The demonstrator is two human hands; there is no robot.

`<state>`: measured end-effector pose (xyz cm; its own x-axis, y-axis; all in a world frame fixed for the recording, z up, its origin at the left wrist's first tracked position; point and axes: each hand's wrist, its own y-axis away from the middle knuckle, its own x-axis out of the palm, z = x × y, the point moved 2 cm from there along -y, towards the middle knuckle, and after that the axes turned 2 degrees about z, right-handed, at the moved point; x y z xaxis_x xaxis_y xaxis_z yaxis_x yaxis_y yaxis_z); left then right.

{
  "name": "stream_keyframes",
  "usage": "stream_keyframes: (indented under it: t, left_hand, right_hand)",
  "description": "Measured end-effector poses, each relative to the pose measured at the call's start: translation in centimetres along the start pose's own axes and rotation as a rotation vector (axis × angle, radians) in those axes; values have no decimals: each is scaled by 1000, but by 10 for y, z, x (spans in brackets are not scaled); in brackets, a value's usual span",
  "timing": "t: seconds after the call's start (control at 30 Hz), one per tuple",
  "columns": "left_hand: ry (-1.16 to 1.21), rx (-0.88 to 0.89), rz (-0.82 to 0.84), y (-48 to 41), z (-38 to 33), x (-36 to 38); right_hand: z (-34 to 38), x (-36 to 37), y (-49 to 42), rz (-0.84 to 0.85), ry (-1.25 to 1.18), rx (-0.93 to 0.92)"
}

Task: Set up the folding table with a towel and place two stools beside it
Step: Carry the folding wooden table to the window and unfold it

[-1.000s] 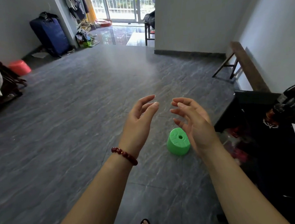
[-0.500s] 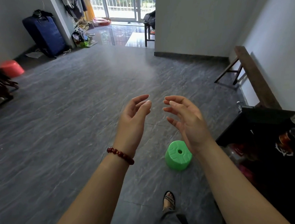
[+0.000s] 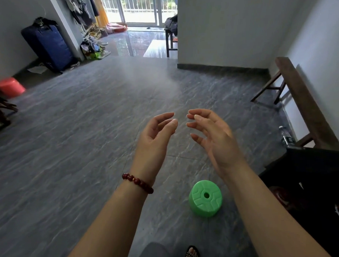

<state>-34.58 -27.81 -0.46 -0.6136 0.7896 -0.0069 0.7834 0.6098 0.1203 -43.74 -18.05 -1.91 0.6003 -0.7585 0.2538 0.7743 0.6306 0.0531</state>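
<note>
A round red plastic stool [image 3: 11,89] sits on the grey marbled tile floor [image 3: 78,142] at far left, near the wall. Behind it, a dark blue fabric suitcase [image 3: 48,49] stands upright against the wall. At centre, the left hand [image 3: 155,140], with a dark red beaded bracelet [image 3: 137,183] on its wrist, is raised with fingers spread and curled, holding nothing. The right hand [image 3: 215,140] faces it, close but apart, fingers likewise spread and empty. Below the right forearm, a round green plastic stool [image 3: 205,198] rests on the floor, untouched. A black cloth-covered counter [image 3: 312,172] occupies the lower right. A brown wooden bench [image 3: 303,103] stands along the right wall.
</note>
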Motion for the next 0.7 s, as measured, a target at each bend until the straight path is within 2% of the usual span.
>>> stream_keyframes:
  t: [0.37, 0.47, 0.7]
  left_hand:
    - [17, -12, 19, -134, -1, -35]
    - [11, -18, 20, -182, -8, -61]
    - [17, -30, -87, -271, -26, -144]
  right_hand:
    - [-15, 29, -130, -68, 50, 22]
    - [-18, 55, -178, -62, 60, 33]
    - [-28, 139, -283, 32, 50, 46]
